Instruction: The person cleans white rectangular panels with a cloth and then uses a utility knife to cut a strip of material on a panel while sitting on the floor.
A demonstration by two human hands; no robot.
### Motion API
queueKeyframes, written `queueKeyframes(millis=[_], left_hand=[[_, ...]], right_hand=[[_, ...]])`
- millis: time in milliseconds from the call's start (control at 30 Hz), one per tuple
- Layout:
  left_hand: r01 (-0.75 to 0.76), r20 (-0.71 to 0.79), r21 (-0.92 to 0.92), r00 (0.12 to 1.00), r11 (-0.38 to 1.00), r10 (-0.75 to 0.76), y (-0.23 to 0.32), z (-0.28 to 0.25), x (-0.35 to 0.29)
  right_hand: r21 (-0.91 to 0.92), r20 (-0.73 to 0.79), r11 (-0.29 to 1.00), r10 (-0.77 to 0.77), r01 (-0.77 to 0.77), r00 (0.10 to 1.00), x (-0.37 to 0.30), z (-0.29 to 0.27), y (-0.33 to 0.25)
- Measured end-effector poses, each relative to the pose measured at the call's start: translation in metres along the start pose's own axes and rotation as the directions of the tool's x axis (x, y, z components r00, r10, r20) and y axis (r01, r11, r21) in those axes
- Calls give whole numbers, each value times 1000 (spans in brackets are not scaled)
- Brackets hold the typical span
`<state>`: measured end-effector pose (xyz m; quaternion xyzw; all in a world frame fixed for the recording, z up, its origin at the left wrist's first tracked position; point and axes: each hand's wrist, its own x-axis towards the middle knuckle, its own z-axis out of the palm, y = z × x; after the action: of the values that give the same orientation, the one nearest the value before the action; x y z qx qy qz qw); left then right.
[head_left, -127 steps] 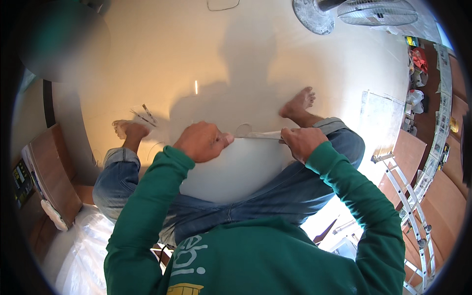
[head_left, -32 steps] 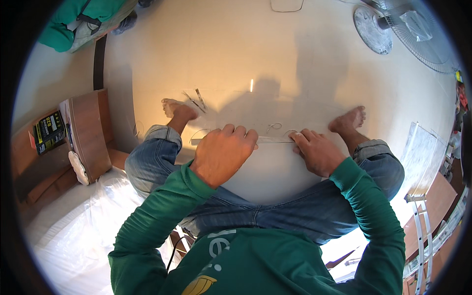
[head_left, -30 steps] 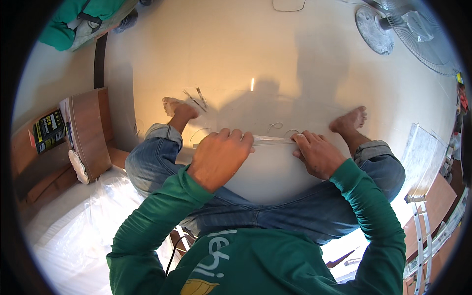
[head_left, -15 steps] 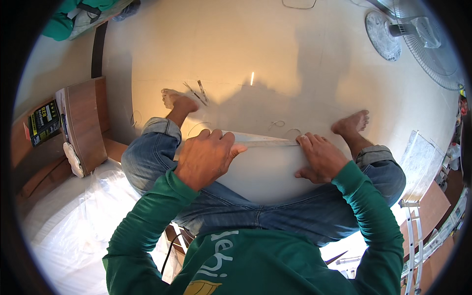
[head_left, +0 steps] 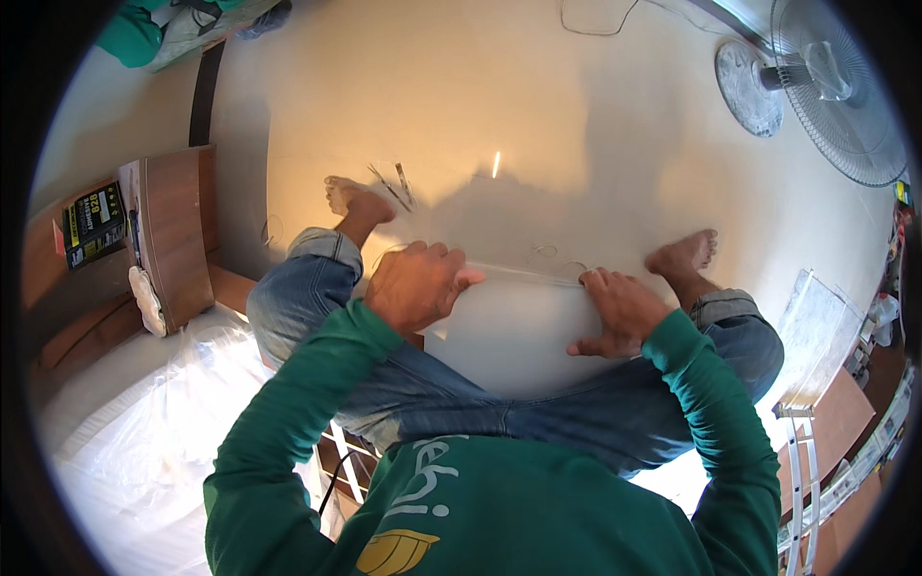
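A smooth white panel (head_left: 523, 336), its exact kind not clear, stands between my thighs, its far edge facing away from me. My left hand (head_left: 418, 288) is closed over the left end of that edge, thumb pointing right. At the right end, my right hand (head_left: 624, 310) grips the same edge with its fingers curled over and the thumb lower on the white face. The edge shows as a thin pale line between both hands. Whatever lies under my fingers is hidden.
Two thin tools (head_left: 399, 187) lie by my left foot. Wire loops (head_left: 543, 252) are on the floor beyond the panel. A fan (head_left: 831, 91) stands far right, and a wooden box (head_left: 173, 240) with a black-and-yellow package (head_left: 94, 228) sits left. A ladder (head_left: 802, 470) is at lower right.
The pale strip that showed along the panel's far edge has narrowed to a thin line as the panel tilted. My left hand has moved slightly right and away; my right hand keeps its grip.
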<state>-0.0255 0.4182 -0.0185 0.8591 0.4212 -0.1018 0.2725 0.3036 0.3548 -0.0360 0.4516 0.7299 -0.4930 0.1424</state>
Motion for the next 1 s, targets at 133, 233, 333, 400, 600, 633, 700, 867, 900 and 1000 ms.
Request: queueKeyframes(millis=[133, 233, 333, 400, 600, 633, 700, 867, 900, 1000], left_hand=[[44, 6, 6, 999, 999, -44, 16, -27, -21], [79, 39, 29, 996, 996, -80, 18, -31, -24], [77, 35, 41, 996, 996, -78, 10, -21, -21], [71, 28, 37, 997, 997, -72, 4, -12, -17], [40, -16, 35, 999, 999, -39, -7, 5, -12], [39, -27, 34, 999, 999, -38, -8, 7, -12], [34, -29, 43, 999, 999, -33, -10, 6, -13], [51, -52, 34, 997, 998, -49, -15, -13, -29], [60, -25, 36, 998, 998, -60, -14, -21, -33], [83, 11, 48, 996, 995, -83, -16, -34, -37]], right_hand=[[-40, -120, 991, -132, 128, 984, 2, 6, -2], [-50, -98, 992, -120, 116, 988, 8, 6, -5], [-31, -55, 994, -106, 104, 993, 15, 7, -2], [-26, 13, 998, -60, 60, 998, 16, 0, -6], [-78, 106, 997, -9, 18, 994, 24, -2, -4], [-88, 112, 996, -5, 15, 994, 24, -3, -4], [-65, 112, 998, 11, -4, 994, 25, -5, -8], [-63, 39, 996, -52, 55, 998, 31, 0, -19], [-57, 38, 996, -72, 74, 997, 35, -2, -25], [-17, 28, 996, -84, 85, 996, 42, 3, -25]])
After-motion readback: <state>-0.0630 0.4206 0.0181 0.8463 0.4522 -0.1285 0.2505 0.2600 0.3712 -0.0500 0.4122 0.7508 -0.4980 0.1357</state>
